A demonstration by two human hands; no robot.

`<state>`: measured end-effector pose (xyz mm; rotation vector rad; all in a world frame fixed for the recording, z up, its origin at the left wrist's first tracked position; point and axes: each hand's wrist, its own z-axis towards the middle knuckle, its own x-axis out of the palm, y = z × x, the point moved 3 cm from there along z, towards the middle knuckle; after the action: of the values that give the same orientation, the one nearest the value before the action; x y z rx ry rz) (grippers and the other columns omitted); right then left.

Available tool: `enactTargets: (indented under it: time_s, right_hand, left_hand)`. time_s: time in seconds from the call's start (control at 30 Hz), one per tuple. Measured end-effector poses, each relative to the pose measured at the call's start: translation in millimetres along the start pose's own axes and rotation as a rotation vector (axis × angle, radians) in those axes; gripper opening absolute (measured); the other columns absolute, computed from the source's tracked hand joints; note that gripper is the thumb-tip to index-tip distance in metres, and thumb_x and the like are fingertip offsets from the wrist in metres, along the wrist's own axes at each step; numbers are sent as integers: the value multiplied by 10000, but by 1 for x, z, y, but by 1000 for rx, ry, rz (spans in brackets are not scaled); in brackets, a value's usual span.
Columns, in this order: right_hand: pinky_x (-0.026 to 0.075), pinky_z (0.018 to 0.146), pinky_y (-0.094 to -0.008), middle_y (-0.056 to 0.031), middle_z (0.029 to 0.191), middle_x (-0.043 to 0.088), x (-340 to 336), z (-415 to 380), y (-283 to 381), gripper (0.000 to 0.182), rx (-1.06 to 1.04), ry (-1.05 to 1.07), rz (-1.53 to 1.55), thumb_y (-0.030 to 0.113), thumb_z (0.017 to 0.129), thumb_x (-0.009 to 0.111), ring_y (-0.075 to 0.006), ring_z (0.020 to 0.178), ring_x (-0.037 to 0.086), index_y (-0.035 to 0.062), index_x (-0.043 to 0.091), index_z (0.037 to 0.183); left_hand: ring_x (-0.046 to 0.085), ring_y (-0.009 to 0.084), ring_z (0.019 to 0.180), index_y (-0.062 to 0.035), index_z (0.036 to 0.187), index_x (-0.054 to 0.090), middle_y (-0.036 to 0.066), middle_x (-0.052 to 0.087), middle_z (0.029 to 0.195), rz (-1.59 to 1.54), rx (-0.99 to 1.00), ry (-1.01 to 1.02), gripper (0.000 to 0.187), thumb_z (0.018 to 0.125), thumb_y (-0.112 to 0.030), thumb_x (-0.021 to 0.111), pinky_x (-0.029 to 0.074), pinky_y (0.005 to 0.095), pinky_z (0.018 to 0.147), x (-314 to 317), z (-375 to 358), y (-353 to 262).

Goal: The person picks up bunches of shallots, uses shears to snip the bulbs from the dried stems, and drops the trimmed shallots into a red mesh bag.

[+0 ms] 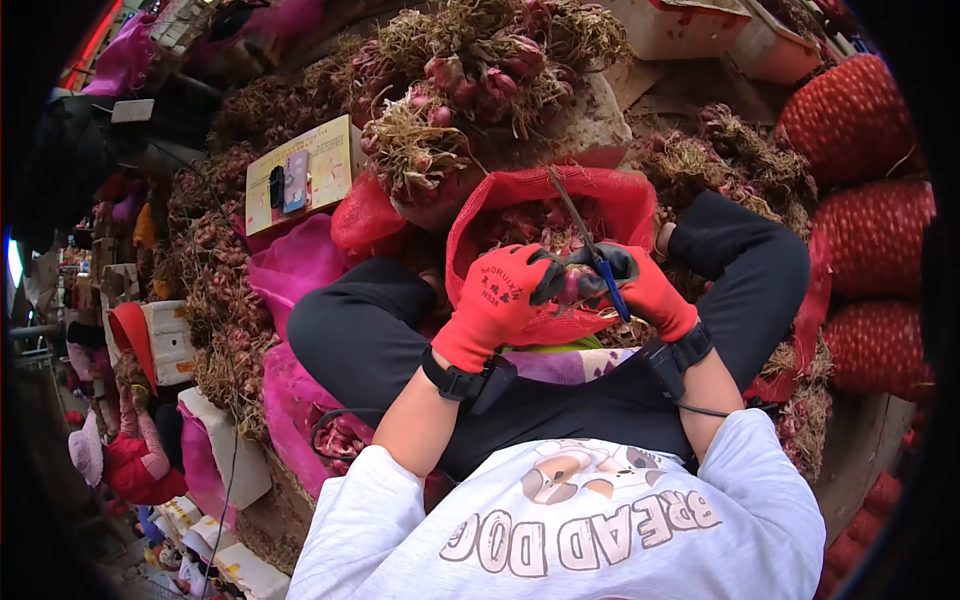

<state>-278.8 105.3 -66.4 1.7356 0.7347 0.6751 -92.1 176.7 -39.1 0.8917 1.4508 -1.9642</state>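
While left hand [505,295] pinches shallot [570,287], right hand [645,285] beside, knife [590,245] gripped

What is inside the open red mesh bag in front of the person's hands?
The red mesh bag holds trimmed shallots, visible near its mouth. The left hand, right hand and the knife cover its lower part, so how full it is cannot be seen.

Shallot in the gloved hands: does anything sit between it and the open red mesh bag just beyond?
Nothing visible does. The left hand and right hand pinch the shallot directly over the near edge of the red mesh bag. Only the knife in the right hand crosses above it.
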Motion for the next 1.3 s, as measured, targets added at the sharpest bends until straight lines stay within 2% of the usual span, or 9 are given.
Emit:
enactTargets:
  time_s: [0.07, 0.17, 0.2, 0.3, 0.43, 0.57, 1.07, 1.17, 1.3]
  right_hand:
    - [486, 805, -277, -51, 956, 643, 1, -4, 2, 362, 73, 10, 99, 130, 823, 715, -86, 871, 577, -20, 601, 1132]
    - [487, 787, -269, -38, 915, 636, 9, -5, 21, 350, -85, -24, 339, 127, 831, 703, -80, 863, 573, -17, 603, 1133]
    - [486, 785, -267, -34, 914, 638, 8, -5, 23, 349, -74, -15, 332, 127, 832, 701, -78, 863, 572, -15, 604, 1135]
    - [481, 782, -259, -24, 909, 645, 3, -2, 24, 346, -47, -11, 269, 128, 834, 699, -74, 855, 570, -12, 606, 1137]
    - [468, 774, -244, -18, 898, 654, -1, -2, 1, 344, -57, -17, 16, 131, 823, 712, -69, 826, 569, -15, 612, 1118]
    - [468, 761, -251, -24, 889, 663, 1, -2, 2, 354, 11, 5, 9, 130, 799, 737, -62, 807, 564, -21, 618, 1096]
    - [472, 818, -258, -48, 956, 674, 5, -6, 9, 365, -49, 70, -81, 108, 809, 728, -63, 869, 572, -30, 615, 1128]
    - [468, 817, -260, -44, 962, 669, 8, -9, 23, 371, -21, 98, -50, 109, 805, 734, -70, 875, 569, -32, 616, 1127]
    - [459, 814, -258, -28, 973, 649, 6, -8, 23, 376, -90, 22, 183, 126, 810, 731, -78, 876, 560, -25, 614, 1134]
  left_hand:
    - [606, 336, 874, -76, 1009, 627, 112, 622, 970, -52, -82, 37, 425, 624, -161, 783, 491, 397, 757, 2, 1, 4]
    - [608, 332, 891, -60, 979, 629, 122, 626, 985, -63, -406, 84, 370, 645, -135, 769, 491, 391, 780, 13, 0, 25]
    - [613, 319, 898, -46, 988, 638, 133, 624, 991, -219, -416, -66, 337, 673, -100, 744, 494, 367, 793, 10, 0, 25]
    - [620, 299, 899, -34, 1015, 645, 139, 620, 984, -740, -336, -169, 326, 699, -68, 718, 494, 343, 799, 0, 6, 15]
    - [616, 308, 874, -47, 1045, 650, 116, 623, 983, -290, -23, 67, 338, 713, -66, 708, 503, 340, 754, -10, 7, -1]
    - [617, 332, 804, -59, 1011, 650, 120, 623, 954, -234, 18, 119, 333, 688, -93, 728, 504, 371, 710, 1, 1, 4]
    - [610, 329, 808, -73, 916, 656, 118, 625, 877, 4, -38, -30, 231, 696, -112, 714, 495, 393, 707, 12, -3, -5]
    - [602, 331, 799, -59, 905, 651, 123, 622, 872, -57, -149, 99, 221, 697, -104, 709, 490, 391, 708, 9, 0, 5]
    - [620, 273, 814, -40, 982, 661, 118, 635, 901, -261, -326, 29, 228, 763, -96, 690, 490, 347, 729, 12, -3, 29]
